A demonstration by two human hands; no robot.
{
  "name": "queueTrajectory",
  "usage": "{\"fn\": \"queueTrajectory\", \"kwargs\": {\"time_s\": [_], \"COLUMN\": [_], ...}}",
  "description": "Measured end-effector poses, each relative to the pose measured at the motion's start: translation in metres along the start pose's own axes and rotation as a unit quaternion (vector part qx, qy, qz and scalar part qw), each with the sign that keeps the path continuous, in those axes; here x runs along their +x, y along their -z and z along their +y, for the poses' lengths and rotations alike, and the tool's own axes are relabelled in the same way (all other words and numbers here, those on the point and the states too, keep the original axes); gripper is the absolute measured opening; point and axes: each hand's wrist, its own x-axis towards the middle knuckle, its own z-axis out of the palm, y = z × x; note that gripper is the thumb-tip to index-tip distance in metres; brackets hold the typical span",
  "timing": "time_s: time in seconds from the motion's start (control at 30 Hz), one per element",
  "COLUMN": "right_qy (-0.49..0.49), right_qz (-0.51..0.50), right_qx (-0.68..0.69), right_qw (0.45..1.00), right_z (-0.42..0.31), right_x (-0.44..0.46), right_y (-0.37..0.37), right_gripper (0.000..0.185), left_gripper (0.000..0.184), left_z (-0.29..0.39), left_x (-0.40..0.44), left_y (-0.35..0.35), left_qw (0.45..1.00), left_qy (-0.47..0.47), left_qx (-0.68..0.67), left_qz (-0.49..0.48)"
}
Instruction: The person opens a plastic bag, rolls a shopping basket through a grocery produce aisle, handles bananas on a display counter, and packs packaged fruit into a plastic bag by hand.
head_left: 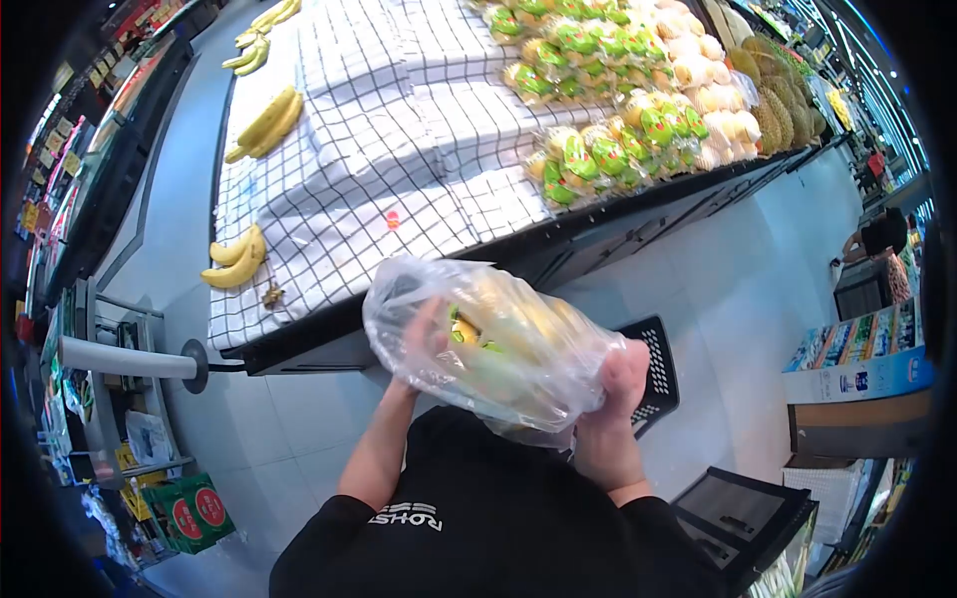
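A clear plastic bag (pixel 498 349) with yellow fruit inside, some of it with green and yellow labels, is held up in front of my body. My right hand (pixel 624 377) is closed on the bag's right end, where the plastic is bunched. At the other end, my left hand (pixel 427 334) shows blurred through the plastic, and how its fingers lie is unclear. The bag is near the front edge of a display stand (pixel 349 189) covered with a white checked cloth.
Bananas (pixel 235 259) lie along the stand's left side. Wrapped fruit (pixel 618 149) with green labels and durians (pixel 783 110) fill its right part. A black basket (pixel 658 374) is right of my right hand. A person (pixel 882 234) is at the far right.
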Motion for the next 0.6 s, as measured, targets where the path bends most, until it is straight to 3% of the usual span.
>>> {"fn": "queueTrajectory", "kwargs": {"time_s": [0.07, 0.17, 0.33, 0.43, 0.5, 0.6], "right_qy": [0.032, -0.026, -0.063, -0.071, -0.090, -0.110], "right_qz": [-0.053, -0.081, -0.156, -0.159, -0.119, -0.108], "right_qx": [0.030, 0.136, 0.184, 0.181, 0.168, 0.184], "right_qw": [0.998, 0.987, 0.968, 0.968, 0.974, 0.971], "right_z": [0.016, 0.029, 0.045, 0.053, 0.058, 0.062], "right_x": [0.022, 0.046, 0.083, 0.103, 0.118, 0.144], "right_y": [-0.011, -0.031, -0.039, -0.039, -0.031, -0.014], "right_gripper": [0.042, 0.040, 0.040, 0.039, 0.039, 0.039], "left_gripper": [0.071, 0.070, 0.068, 0.064, 0.047, 0.046], "left_z": [0.027, 0.056, 0.056, 0.049, 0.081, 0.091], "left_x": [0.005, 0.010, 0.025, 0.044, 0.048, 0.071], "left_y": [0.018, 0.030, 0.030, 0.022, 0.003, -0.004], "left_qw": [1.000, 0.997, 0.993, 0.974, 0.979, 0.982], "left_qy": [-0.004, 0.000, 0.011, 0.042, 0.007, -0.021], "left_qx": [-0.030, -0.073, -0.117, -0.222, -0.178, -0.117], "left_qz": [0.000, -0.015, -0.023, 0.030, 0.100, 0.150]}}
